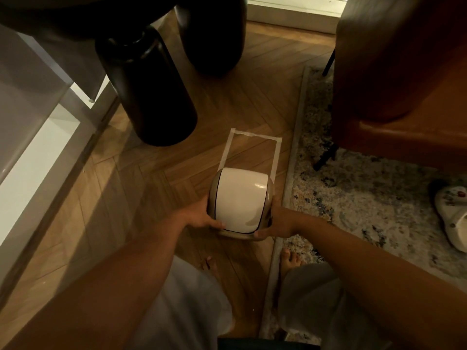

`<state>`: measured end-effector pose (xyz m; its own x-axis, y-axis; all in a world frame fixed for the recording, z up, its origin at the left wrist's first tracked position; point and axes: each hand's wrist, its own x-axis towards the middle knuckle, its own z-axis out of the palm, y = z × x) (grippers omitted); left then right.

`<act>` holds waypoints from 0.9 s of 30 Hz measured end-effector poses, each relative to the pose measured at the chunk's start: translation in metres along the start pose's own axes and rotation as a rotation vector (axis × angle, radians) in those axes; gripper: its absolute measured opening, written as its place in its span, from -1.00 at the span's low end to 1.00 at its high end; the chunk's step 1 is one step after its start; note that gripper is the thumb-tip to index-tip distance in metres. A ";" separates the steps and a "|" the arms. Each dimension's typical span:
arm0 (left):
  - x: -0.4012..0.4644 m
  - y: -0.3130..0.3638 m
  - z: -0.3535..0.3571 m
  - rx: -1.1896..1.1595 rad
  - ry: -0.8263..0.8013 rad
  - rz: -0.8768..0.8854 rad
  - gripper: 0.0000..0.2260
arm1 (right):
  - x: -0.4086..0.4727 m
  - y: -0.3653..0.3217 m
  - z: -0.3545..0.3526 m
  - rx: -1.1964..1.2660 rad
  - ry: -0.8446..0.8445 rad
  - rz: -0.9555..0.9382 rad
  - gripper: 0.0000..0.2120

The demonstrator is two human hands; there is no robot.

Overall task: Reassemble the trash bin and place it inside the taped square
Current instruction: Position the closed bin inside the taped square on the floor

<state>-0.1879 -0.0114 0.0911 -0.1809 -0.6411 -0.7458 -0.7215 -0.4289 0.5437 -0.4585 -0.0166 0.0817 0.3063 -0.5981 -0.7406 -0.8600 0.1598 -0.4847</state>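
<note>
A small beige trash bin (241,202) with a rounded white swing lid on top is seen from above, held between both my hands. My left hand (202,214) grips its left side, my right hand (276,221) its right side and lower rim. The bin sits at or just above the near end of the taped square (255,136), a white tape outline on the wooden floor; the bin hides the square's near edge. Whether the bin touches the floor I cannot tell.
Two thick dark table legs (149,97) stand just beyond the square to the left. A brown leather chair (399,72) and a patterned rug (366,198) lie to the right, with a white shoe (452,215) on the rug. My bare feet (290,261) are below the bin.
</note>
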 end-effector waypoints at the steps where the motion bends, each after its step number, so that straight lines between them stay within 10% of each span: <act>1: -0.001 0.000 0.001 0.007 0.004 -0.001 0.06 | 0.002 0.003 0.005 0.001 0.023 -0.008 0.43; 27: 0.024 -0.009 0.003 -0.031 0.195 0.097 -0.04 | 0.014 0.012 0.022 0.120 0.288 -0.160 0.23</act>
<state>-0.1879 -0.0210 0.0668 -0.1133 -0.7899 -0.6027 -0.6855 -0.3769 0.6229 -0.4555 -0.0057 0.0556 0.2908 -0.8176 -0.4970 -0.7507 0.1271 -0.6483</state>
